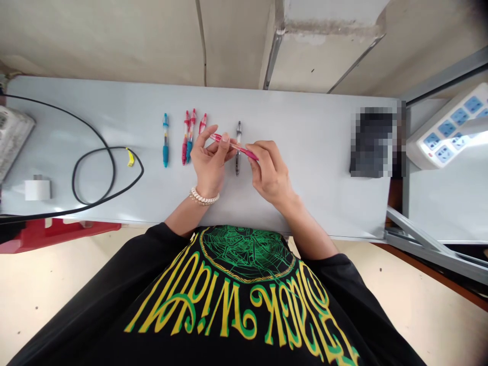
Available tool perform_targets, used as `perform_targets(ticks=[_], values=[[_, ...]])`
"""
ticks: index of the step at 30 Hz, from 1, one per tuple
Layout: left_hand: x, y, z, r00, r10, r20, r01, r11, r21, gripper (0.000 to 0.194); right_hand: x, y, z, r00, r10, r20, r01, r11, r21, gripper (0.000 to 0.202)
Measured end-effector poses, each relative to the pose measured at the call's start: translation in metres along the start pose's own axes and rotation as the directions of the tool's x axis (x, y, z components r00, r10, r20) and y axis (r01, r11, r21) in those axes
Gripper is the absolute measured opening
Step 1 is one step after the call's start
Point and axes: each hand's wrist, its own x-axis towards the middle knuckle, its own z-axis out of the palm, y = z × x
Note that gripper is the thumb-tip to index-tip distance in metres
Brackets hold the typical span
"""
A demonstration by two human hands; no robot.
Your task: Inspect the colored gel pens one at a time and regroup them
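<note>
Tabletop (pixel 305 152): pale grey, long, set against a wall; carries all items listed.

Black cable (pixel 110 173): looped at the left, yellow tag on it; runs off the left edge, its ends out of view.

Power strip (pixel 450 132): white, blue sockets, on a separate surface to the right, partly cut off by the frame.

Pixelated dark block (pixel 371 142): near the right end of the tabletop; identity cannot be made out.

Left hand (pixel 208 162): grip pinched on the far end of the pink pen (pixel 233 146), beaded bracelet at the wrist.

Right hand (pixel 272 175): grip closed on the pen's near end. The pen is held just above the tabletop, slanted between both hands.

Handling note: judged a two-handed twist or pull on the barrel; hold both ends firmly, keep the pull along the pen's axis, work low so small parts land on the tabletop.

Black pen (pixel 238 147): lying behind the hands, middle hidden.

Blue pen (pixel 165 140), three further pens (pixel 189 134): in a row at left; one mostly hidden by fingers.
</note>
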Motion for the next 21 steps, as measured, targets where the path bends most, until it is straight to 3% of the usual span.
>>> perform_targets(ticks=[6, 13, 16, 21], values=[[0.001, -0.004, -0.002, 0.998, 0.035, 0.057, -0.037, 0.999, 0.026, 0.046, -0.003, 0.005, 0.006, 0.994, 0.021, -0.106, -0.014, 0.998, 0.067, 0.022], [0.003, -0.01, -0.001, 0.993, 0.116, 0.019, -0.114, 0.989, -0.096, 0.057, -0.002, 0.003, 0.001, 0.97, 0.245, -0.009, -0.239, 0.954, 0.179, 0.026], [0.002, -0.007, 0.0, 0.997, 0.081, -0.012, -0.082, 0.992, -0.091, 0.054, 0.0, 0.003, -0.002, 0.974, 0.224, -0.027, -0.216, 0.958, 0.187, 0.037], [-0.003, 0.003, 0.004, 0.997, 0.057, -0.05, -0.061, 0.994, -0.091, 0.043, 0.005, 0.001, -0.007, 0.989, 0.141, -0.051, -0.132, 0.981, 0.143, 0.018]])
